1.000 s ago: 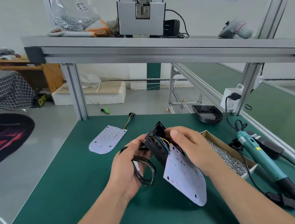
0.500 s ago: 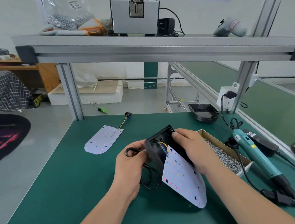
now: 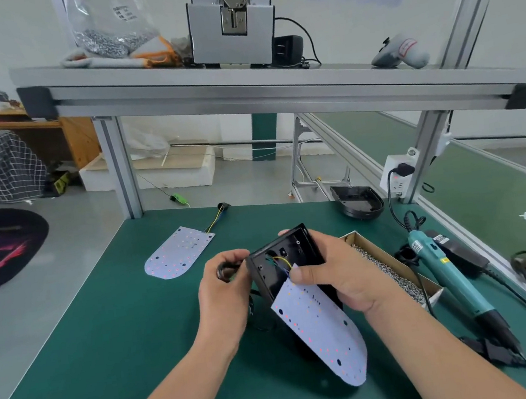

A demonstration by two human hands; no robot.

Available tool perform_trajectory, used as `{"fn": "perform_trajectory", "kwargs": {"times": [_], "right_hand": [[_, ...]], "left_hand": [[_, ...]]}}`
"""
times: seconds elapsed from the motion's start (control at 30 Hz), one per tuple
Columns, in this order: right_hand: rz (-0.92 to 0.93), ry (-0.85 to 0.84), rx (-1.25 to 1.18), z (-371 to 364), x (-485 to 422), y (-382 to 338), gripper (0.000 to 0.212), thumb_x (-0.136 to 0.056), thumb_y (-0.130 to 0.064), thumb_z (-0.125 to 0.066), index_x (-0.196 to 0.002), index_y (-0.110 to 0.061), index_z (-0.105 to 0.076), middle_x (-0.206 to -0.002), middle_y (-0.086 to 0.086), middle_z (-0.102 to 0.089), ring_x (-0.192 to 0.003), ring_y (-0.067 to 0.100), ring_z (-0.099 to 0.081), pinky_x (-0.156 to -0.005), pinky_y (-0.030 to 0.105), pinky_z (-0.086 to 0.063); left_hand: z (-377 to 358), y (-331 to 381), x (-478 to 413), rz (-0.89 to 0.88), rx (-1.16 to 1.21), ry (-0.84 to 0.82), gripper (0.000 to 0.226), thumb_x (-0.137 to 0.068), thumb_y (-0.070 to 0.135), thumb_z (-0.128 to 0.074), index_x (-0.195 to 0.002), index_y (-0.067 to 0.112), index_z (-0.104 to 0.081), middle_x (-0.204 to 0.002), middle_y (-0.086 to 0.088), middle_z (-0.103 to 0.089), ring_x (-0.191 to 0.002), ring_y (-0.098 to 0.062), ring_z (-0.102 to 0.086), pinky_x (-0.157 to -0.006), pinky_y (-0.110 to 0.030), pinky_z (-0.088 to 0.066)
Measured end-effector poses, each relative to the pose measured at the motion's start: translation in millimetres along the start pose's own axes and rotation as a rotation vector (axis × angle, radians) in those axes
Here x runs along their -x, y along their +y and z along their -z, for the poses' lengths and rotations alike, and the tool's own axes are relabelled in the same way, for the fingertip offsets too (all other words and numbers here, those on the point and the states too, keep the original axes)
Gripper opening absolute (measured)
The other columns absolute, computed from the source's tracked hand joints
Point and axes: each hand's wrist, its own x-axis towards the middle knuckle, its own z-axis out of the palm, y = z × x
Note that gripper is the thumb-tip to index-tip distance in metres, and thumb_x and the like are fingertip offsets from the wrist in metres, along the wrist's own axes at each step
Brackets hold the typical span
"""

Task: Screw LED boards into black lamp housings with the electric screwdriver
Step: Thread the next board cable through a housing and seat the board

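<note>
Beside screw box (image 3: 395, 261) and electric screwdriver (image 3: 446, 271): right grip (image 3: 333, 273) tight round housing (image 3: 282, 256), left grip (image 3: 223, 290) pinching cable (image 3: 225, 267).

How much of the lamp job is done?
Nothing looks screwed in yet. The right hand holds a black housing with its LED board hanging half out; the left hand pinches a black cable. The electric screwdriver lies unused beside the screw box. A second board and second housing wait farther back.
</note>
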Motion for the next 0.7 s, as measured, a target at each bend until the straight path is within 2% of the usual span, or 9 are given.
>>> {"fn": "perform_trajectory", "kwargs": {"times": [0.07, 0.1, 0.23, 0.33, 0.4, 0.47, 0.53, 0.63, 0.7], "right_hand": [[0.011, 0.079, -0.034, 2.6, -0.5, -3.9, 0.05, -0.076, -0.002, -0.083, -0.123, -0.002, -0.066, -0.113, 0.011, -0.075, -0.101, 0.024, -0.071, -0.087, 0.034, -0.058], [0.02, 0.13, -0.065, 4.8, -0.8, -6.1, 0.048, -0.075, 0.0, -0.084, -0.12, 0.0, -0.066, -0.11, 0.011, -0.076, -0.097, 0.023, -0.072, -0.083, 0.033, -0.059], [0.029, 0.337, -0.263, 16.9, 1.0, -16.3, 0.03, -0.077, -0.009, -0.078, -0.105, -0.006, -0.071, -0.093, 0.009, -0.077, -0.077, 0.024, -0.072, -0.07, 0.036, -0.06], [0.019, 0.445, -0.35, 25.5, 4.0, -18.1, 0.019, -0.081, -0.012, -0.076, -0.1, -0.008, -0.072, -0.088, 0.009, -0.077, -0.071, 0.024, -0.073, -0.064, 0.035, -0.062], [0.001, 0.491, -0.334, 29.5, 5.3, -15.1, 0.008, -0.088, -0.009, -0.075, -0.095, -0.009, -0.073, -0.086, 0.009, -0.077, -0.069, 0.024, -0.073, -0.06, 0.035, -0.061], [-0.013, 0.52, -0.312, 31.2, 5.5, -11.3, 0.008, -0.092, -0.005, -0.074, -0.1, -0.007, -0.073, -0.089, 0.011, -0.078, -0.07, 0.026, -0.073, -0.061, 0.034, -0.061], [-0.017, 0.53, -0.29, 29.5, 4.0, -8.4, 0.015, -0.092, -0.003, -0.074, -0.107, -0.004, -0.073, -0.093, 0.013, -0.078, -0.073, 0.028, -0.072, -0.062, 0.035, -0.06], [-0.011, 0.51, -0.255, 21.8, 2.2, -2.3, 0.02, -0.09, 0.0, -0.075, -0.11, -0.002, -0.072, -0.095, 0.015, -0.078, -0.075, 0.029, -0.072, -0.063, 0.036, -0.059], [-0.003, 0.489, -0.217, 15.7, 1.2, 3.0, 0.021, -0.09, 0.004, -0.074, -0.11, -0.003, -0.072, -0.097, 0.015, -0.078, -0.078, 0.027, -0.073, -0.064, 0.038, -0.06]], "left_hand": [[-2.3, 1.8, 2.5, 0.057, 0.052, -0.109, 0.032, -0.082, 0.055, -0.073, -0.103, 0.031, -0.075, -0.107, -0.009, -0.078, -0.094, -0.024, -0.072, -0.093, -0.049, -0.056], [-3.4, 1.4, 2.9, 0.124, 0.133, -0.158, 0.039, -0.083, 0.062, -0.072, -0.107, 0.032, -0.075, -0.111, -0.01, -0.077, -0.096, -0.025, -0.072, -0.092, -0.047, -0.057], [-6.8, -3.0, 4.6, 0.324, 0.413, -0.193, 0.048, -0.099, 0.06, -0.062, -0.129, 0.023, -0.067, -0.104, -0.008, -0.075, -0.095, -0.026, -0.072, -0.09, -0.046, -0.061], [-5.3, -5.1, 1.0, 0.192, 0.093, -0.115, 0.037, -0.107, 0.055, -0.052, -0.127, 0.025, -0.062, -0.111, 0.004, -0.075, -0.084, -0.012, -0.068, -0.077, -0.028, -0.049], [2.6, -6.1, -5.7, 0.022, -0.212, -0.04, 0.037, -0.106, 0.049, -0.055, -0.137, 0.028, -0.055, -0.119, 0.015, -0.066, -0.1, 0.0, -0.063, -0.086, -0.023, -0.045], [13.4, -10.0, -12.5, -0.162, -0.615, -0.029, 0.037, -0.106, 0.038, -0.059, -0.14, 0.027, -0.052, -0.126, 0.016, -0.056, -0.119, -0.006, -0.053, -0.095, -0.029, -0.044], [18.8, -14.5, -14.3, -0.27, -0.914, -0.128, 0.028, -0.105, 0.025, -0.058, -0.132, 0.024, -0.059, -0.13, 0.009, -0.053, -0.126, -0.018, -0.045, -0.1, -0.033, -0.042], [15.3, -12.2, -10.4, -0.371, -0.99, -0.232, 0.021, -0.099, 0.016, -0.054, -0.112, 0.027, -0.066, -0.115, 0.01, -0.061, -0.119, -0.019, -0.049, -0.099, -0.036, -0.045], [12.2, -5.2, -4.2, -0.353, -0.716, -0.182, 0.03, -0.094, 0.011, -0.05, -0.107, 0.034, -0.064, -0.111, 0.018, -0.065, -0.114, -0.009, -0.054, -0.098, -0.032, -0.047]]}}
